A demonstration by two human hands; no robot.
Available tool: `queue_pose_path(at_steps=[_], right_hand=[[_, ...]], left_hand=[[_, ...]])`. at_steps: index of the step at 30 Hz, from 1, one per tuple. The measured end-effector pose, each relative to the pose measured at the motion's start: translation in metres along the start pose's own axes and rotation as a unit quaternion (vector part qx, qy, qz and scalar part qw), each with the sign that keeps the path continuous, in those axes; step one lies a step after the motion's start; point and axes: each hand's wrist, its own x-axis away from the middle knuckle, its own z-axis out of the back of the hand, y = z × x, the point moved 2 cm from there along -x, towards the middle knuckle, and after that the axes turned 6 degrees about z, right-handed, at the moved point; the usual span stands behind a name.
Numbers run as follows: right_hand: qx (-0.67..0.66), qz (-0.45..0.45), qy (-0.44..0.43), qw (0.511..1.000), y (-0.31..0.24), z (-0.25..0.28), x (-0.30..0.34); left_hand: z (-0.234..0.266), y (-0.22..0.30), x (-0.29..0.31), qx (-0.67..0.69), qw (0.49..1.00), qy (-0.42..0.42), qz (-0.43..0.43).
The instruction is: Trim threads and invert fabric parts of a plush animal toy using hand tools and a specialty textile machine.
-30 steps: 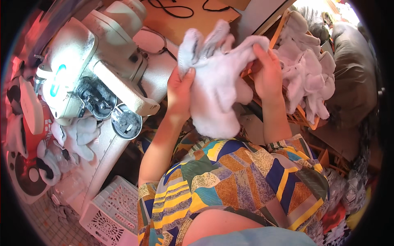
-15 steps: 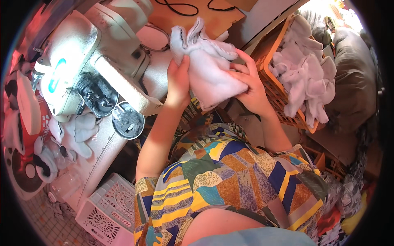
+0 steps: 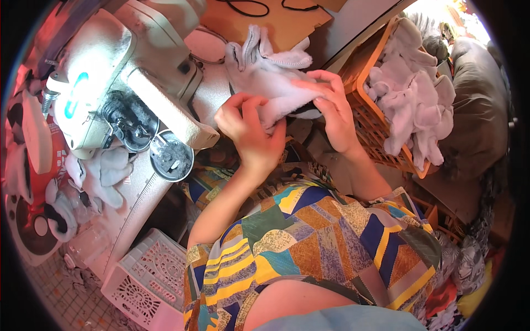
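A white fleece glove (image 3: 270, 80), its seams showing on the outside, is held up in front of me with its finger ends pointing away. My left hand (image 3: 251, 129) is closed on the near cuff edge at its left, fingertips curled over the fabric. On the right side of that cuff, my right hand (image 3: 334, 113) pinches the edge between thumb and fingers. The cuff gapes a little between my hands, and a dark inside shows there. To the left of the glove stands a pale industrial sewing machine (image 3: 160, 60) with its lamp lit.
At the right an orange plastic crate (image 3: 359, 83) holds a heap of white fleece gloves (image 3: 414, 99). More gloves (image 3: 105, 174) lie on the machine table (image 3: 130, 220) at the left, beside a printed ruler. A white openwork basket (image 3: 146, 278) sits below the table edge.
My left hand has moved from the glove's upper left side down to the cuff. The cuff edge is now folded and gaping, where the fabric hung flat before.
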Motion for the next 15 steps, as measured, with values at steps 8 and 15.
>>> queue_pose_path(at_steps=[8,15], right_hand=[[0.101,0.102,0.081,0.986,-0.014,-0.023,0.001],[0.148,0.164,0.100,0.970,-0.017,-0.028,0.005]], left_hand=[[-0.005,0.001,0.011,0.173,0.979,0.003,0.106],[-0.004,-0.004,0.013,0.164,0.979,0.020,0.115]])
